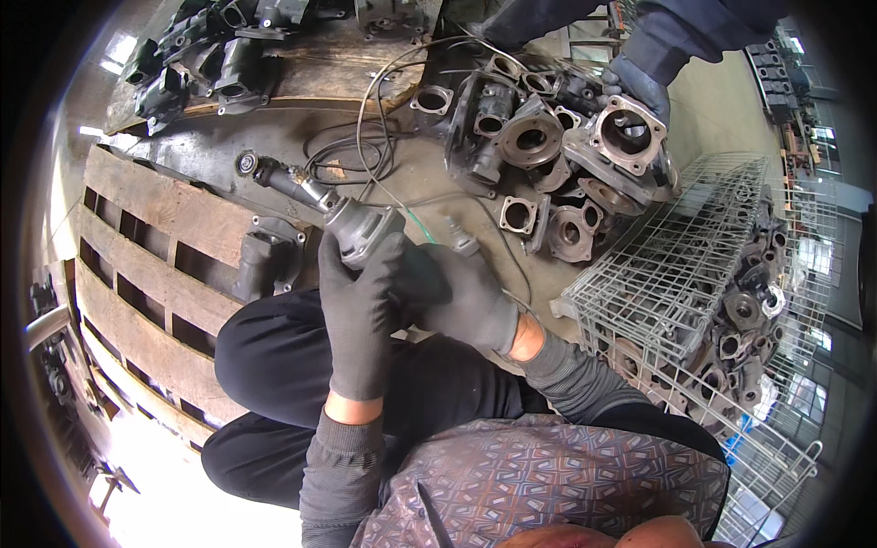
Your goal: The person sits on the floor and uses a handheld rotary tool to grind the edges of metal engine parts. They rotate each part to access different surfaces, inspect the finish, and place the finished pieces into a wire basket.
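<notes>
Both my hands wear grey gloves and hold a hand-held grinder, which points up and to the left. It has a grey metal head, a narrow dark neck and a small round tip. My left hand is wrapped round the underside of the head. My right hand closes round the dark green body, which is mostly hidden by the gloves. Left of my left hand, a dark metal casting stands at the edge of a wooden pallet.
A pile of castings lies ahead on the right, where another person's gloved hand touches a flanged casting. A wire mesh cage holding castings stands at right. Cable loops over the floor. More castings sit on a far pallet.
</notes>
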